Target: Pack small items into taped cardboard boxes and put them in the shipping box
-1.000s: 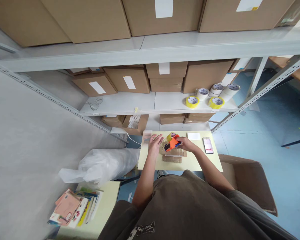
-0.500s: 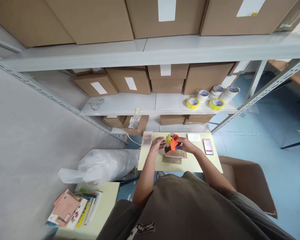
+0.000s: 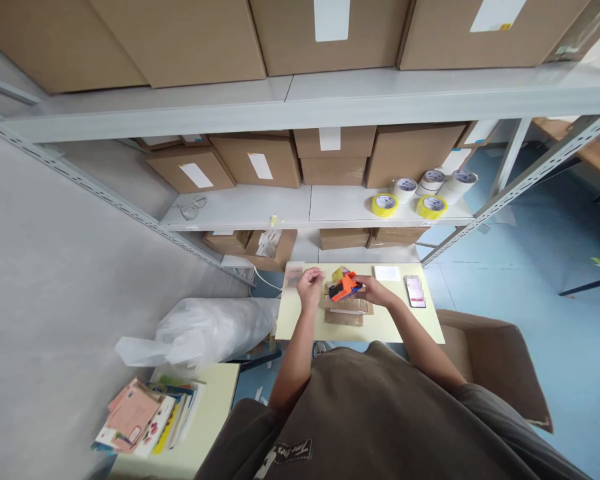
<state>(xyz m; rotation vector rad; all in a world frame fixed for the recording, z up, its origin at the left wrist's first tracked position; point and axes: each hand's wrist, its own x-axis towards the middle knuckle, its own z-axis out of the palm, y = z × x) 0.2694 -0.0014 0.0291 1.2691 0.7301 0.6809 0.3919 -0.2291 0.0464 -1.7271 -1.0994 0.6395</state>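
Note:
On a small pale yellow table [image 3: 420, 325] lies a flat brown cardboard parcel [image 3: 345, 311]. My right hand [image 3: 373, 289] is closed round an orange tape dispenser [image 3: 344, 286] with a yellow roll, held on top of the parcel. My left hand [image 3: 310, 283] rests at the parcel's left edge with its fingers curled in a pinch; what they hold is too small to make out.
A phone [image 3: 415, 291] and a white card [image 3: 387, 273] lie on the table's right side. Tape rolls [image 3: 416, 194] and cardboard boxes [image 3: 260, 163] sit on the grey shelves behind. An open carton [image 3: 500, 363] stands at right, a plastic bag [image 3: 205, 331] and books [image 3: 147, 417] at left.
My left hand went from lying flat by the parcel to a curled pinch at its left edge. The dispenser tipped up briefly, then came back down onto the parcel.

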